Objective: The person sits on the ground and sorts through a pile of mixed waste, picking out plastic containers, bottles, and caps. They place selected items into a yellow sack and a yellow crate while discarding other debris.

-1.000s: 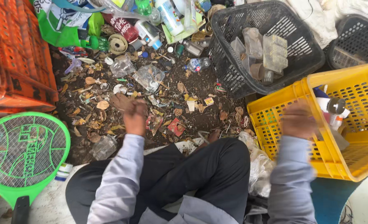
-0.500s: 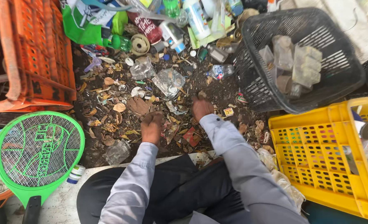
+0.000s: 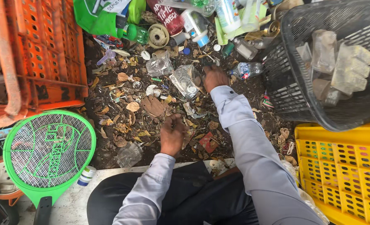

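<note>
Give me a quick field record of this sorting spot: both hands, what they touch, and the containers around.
Setting: ground littered with dry leaves and mixed rubbish
Left hand: down on the leaf litter, seems loosely closed; any hold is unclear
Right hand: stretched forward, against a crumpled clear plastic bottle; grasp not clear
Black basket: right, holds clear plastic pieces
Yellow crate: lower right
Orange crate: left
Green mesh racket: lower left, lying flat

Dirt ground (image 3: 243,89): dry leaves (image 3: 133,106), crushed clear bottles (image 3: 185,81), orange crate (image 3: 39,54), black basket (image 3: 285,83), yellow crate (image 3: 339,166), green racket (image 3: 47,152).
</note>
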